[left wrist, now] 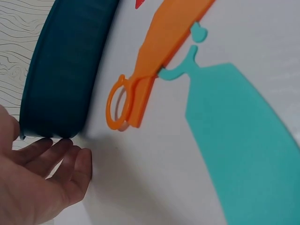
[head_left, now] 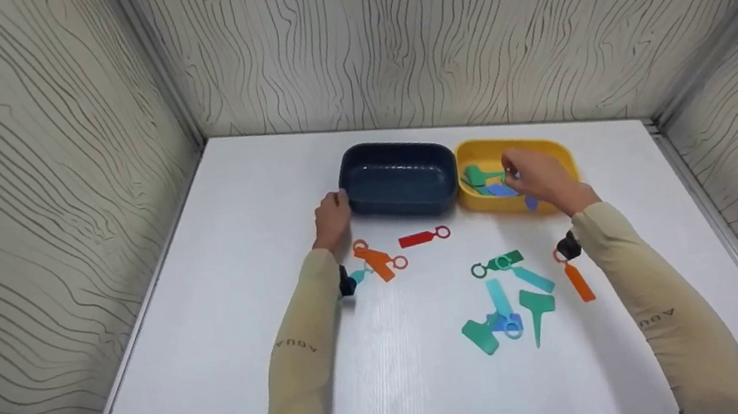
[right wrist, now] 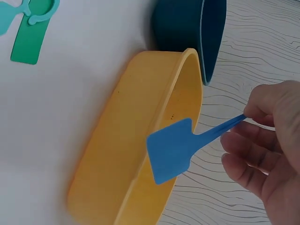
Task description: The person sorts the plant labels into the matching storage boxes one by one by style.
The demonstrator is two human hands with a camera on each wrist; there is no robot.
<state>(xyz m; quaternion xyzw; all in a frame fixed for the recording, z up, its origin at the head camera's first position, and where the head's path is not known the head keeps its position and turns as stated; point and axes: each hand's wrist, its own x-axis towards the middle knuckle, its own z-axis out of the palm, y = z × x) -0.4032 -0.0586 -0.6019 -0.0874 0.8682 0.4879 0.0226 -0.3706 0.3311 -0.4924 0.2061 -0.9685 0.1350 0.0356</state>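
Note:
My right hand (head_left: 541,175) pinches a blue T-shaped plant label (right wrist: 171,150) by its thin stem, the broad head hanging down over the yellow bin (right wrist: 112,122). Inside that bin lie green labels (head_left: 475,176) and blue ones, partly hidden by the hand. At the left end of the dark blue bin (head_left: 401,181), my left hand (head_left: 332,219) holds the wall near the rim; its fingertips touch the outside in the left wrist view. The dark blue bin's inside shows no labels. Close by my left wrist are orange ring labels (left wrist: 164,42) and a teal label (left wrist: 239,131).
A red ring label (head_left: 419,237) lies before the dark blue bin. Teal ring labels (head_left: 532,279), green T-shaped labels (head_left: 536,302) and a blue one (head_left: 501,322) are scattered front right. An orange label (head_left: 578,282) lies near the right forearm. Patterned panels (head_left: 345,37) wall the table.

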